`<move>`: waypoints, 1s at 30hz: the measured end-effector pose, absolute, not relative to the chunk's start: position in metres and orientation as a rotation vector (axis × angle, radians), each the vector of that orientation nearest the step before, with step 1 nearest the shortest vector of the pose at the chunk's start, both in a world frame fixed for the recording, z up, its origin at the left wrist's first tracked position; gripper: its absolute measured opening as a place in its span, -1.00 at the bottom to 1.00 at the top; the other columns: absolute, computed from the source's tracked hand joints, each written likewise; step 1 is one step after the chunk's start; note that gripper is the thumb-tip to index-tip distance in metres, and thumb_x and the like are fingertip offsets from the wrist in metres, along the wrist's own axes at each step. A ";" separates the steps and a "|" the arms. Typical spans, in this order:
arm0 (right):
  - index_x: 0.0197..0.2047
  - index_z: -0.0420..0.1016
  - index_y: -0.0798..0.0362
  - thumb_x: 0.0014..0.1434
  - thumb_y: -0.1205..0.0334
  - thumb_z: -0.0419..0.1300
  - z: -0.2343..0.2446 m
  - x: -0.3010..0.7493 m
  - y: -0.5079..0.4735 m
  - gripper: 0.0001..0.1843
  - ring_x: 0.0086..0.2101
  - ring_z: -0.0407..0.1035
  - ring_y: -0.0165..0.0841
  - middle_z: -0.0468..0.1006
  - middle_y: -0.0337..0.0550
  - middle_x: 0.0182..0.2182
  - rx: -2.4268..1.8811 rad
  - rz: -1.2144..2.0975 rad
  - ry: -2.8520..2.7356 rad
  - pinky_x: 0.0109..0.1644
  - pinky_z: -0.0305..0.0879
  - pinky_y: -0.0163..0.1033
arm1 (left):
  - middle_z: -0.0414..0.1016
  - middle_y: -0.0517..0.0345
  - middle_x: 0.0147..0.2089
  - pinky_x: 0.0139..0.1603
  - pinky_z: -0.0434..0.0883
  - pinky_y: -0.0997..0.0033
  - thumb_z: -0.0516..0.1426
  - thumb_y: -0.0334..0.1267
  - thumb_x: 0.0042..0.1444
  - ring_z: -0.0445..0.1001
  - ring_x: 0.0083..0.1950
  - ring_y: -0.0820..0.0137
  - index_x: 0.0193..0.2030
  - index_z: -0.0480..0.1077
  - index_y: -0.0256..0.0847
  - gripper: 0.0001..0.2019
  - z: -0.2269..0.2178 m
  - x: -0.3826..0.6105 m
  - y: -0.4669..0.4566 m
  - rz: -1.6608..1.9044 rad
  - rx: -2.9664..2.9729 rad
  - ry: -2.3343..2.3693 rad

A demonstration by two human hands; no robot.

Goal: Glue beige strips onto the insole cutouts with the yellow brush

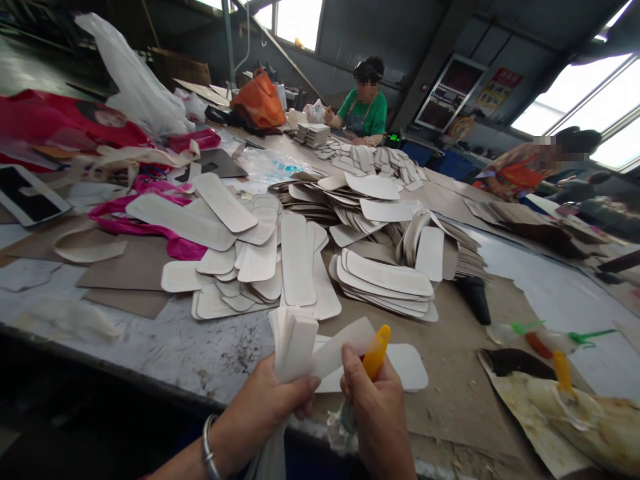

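While a red plastic bag (pixel 65 127) spreads across the upper left of the frame, a bright magenta cloth (pixel 150 227) lies below and to its right, partly under a loose heap of white pieces (pixel 257 247) left of centre. These are long and flat with rounded corners, overlapping at many angles.

At the lower centre, the left hand (pixel 277 397), a silver bangle (pixel 207 447) on its wrist, is closed around a bundle of strips (pixel 295 347). They are narrow, straight-edged and off-white, packed face to face, slightly fanned at the top, their tails hanging below the fist. From the bundle a single pale strip (pixel 345 343) slants up to the right, smooth, thin and matte; the right hand (pixel 375 407) pinches it between thumb and finger and also grips a yellow handle (pixel 377 353). Just behind that hand, a rounded white panel (pixel 413 367) lies on the table.

Farther right stand a neat stack of white pieces (pixel 387 283), a black cone (pixel 474 300) and, at the lower right, a stained pale container (pixel 575 413) with another yellow handle (pixel 563 372).
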State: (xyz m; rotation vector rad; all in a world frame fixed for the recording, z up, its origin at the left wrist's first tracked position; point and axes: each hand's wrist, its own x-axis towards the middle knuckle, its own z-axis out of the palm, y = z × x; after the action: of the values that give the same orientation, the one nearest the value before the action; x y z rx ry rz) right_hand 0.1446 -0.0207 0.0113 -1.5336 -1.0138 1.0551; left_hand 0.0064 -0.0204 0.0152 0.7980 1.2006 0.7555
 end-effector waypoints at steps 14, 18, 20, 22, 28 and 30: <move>-0.43 0.39 0.08 -0.08 -0.08 0.33 0.034 0.223 -0.013 -0.61 -0.60 0.16 -0.51 0.32 -0.37 -0.64 -1.604 1.021 -0.880 -0.57 0.11 -0.44 | 0.26 0.32 -0.71 -0.56 0.19 0.47 0.18 -0.05 -0.34 0.21 -0.63 0.49 -0.43 0.33 -0.27 -0.65 -0.004 0.006 -0.028 0.745 0.655 1.439; -0.34 0.45 0.09 -0.01 -0.12 0.24 0.045 0.252 -0.011 -0.59 -0.54 0.19 -0.46 0.35 -0.31 -0.57 -1.792 1.184 -1.239 -0.51 0.13 -0.40 | 0.22 0.35 -0.72 -0.60 0.11 0.49 0.16 0.00 -0.33 0.16 -0.65 0.51 -0.36 0.35 -0.31 -0.56 -0.010 0.000 -0.021 0.735 0.607 1.526; -0.44 0.42 0.08 0.06 -0.07 0.17 0.045 0.248 -0.006 -0.65 -0.55 0.13 -0.47 0.29 -0.33 -0.59 -1.776 1.328 -1.500 -0.50 0.10 -0.39 | 0.22 0.33 -0.73 -0.61 0.09 0.49 0.17 0.00 -0.34 0.16 -0.66 0.51 -0.47 0.34 -0.29 -0.63 -0.013 0.002 -0.017 0.701 0.615 1.512; -0.55 0.34 0.07 0.08 0.02 0.13 0.039 0.236 0.002 -0.68 -0.57 0.07 -0.48 0.22 -0.35 -0.62 -1.704 1.453 -1.760 -0.51 0.03 -0.39 | 0.21 0.31 -0.75 -0.62 0.08 0.49 0.17 -0.02 -0.33 0.15 -0.68 0.53 -0.60 0.29 -0.25 -0.69 -0.015 0.003 -0.014 0.664 0.639 1.496; -0.61 0.30 0.06 0.08 0.22 0.10 0.015 0.201 0.036 -0.74 -0.61 0.03 -0.50 0.21 -0.39 -0.68 -1.689 1.469 -2.171 -0.56 -0.09 -0.39 | 0.18 0.29 -0.79 -0.65 0.05 0.50 0.16 -0.07 -0.32 0.14 -0.72 0.53 -0.75 0.22 -0.21 -0.72 -0.022 0.004 -0.002 0.550 0.681 1.481; -0.61 0.31 0.06 0.08 0.24 0.10 0.011 0.197 0.045 -0.75 -0.60 0.06 -0.50 0.23 -0.39 -0.68 -1.716 1.414 -2.278 -0.55 -0.08 -0.39 | 0.15 0.31 -0.81 -0.65 0.01 0.51 0.15 -0.09 -0.34 0.10 -0.73 0.55 -0.77 0.19 -0.19 -0.72 -0.022 0.004 0.002 0.542 0.681 1.484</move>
State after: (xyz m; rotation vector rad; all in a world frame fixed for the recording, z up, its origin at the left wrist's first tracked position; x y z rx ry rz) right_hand 0.1970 0.0448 0.0106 -1.7163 -2.2784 1.4145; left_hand 0.0039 0.0015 -0.0223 0.6813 1.4845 0.5422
